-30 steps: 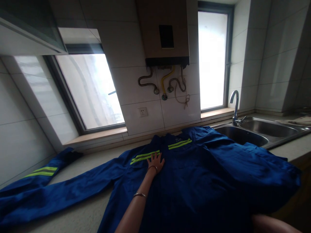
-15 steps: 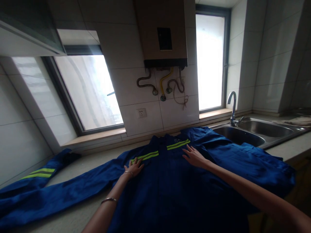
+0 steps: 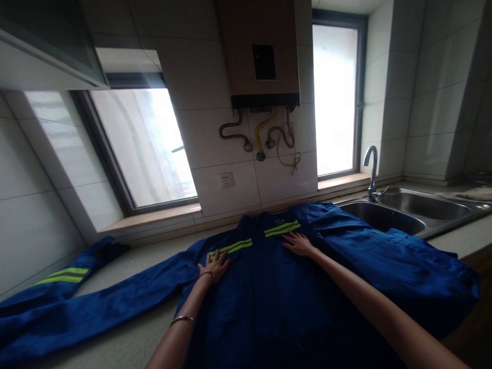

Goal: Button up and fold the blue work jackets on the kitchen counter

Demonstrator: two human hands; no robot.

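A dark blue work jacket (image 3: pixel 246 292) with yellow-green reflective strips lies spread front up, its collar toward the wall. My left hand (image 3: pixel 214 266) rests flat with spread fingers on the chest, over the end of one strip. On the other side of the chest, my right hand (image 3: pixel 299 244) lies with fingers apart just below the second strip. Neither hand grips the cloth. One sleeve (image 3: pixel 126 297) stretches far to the left and bends back on itself. The other sleeve (image 3: pixel 384 256) runs right, bunched in front of the sink.
The jacket covers much of the pale counter (image 3: pixel 126 335). At the right is a double steel sink (image 3: pixel 426 223) with a curved faucet (image 3: pixel 371 171). A water heater (image 3: pixel 261 51) with pipes hangs on the tiled wall. A cabinet (image 3: pixel 46 56) juts out at upper left.
My right hand has slid a little left and down across the jacket's chest. My left hand stays near the same strip. The view has shifted slightly.
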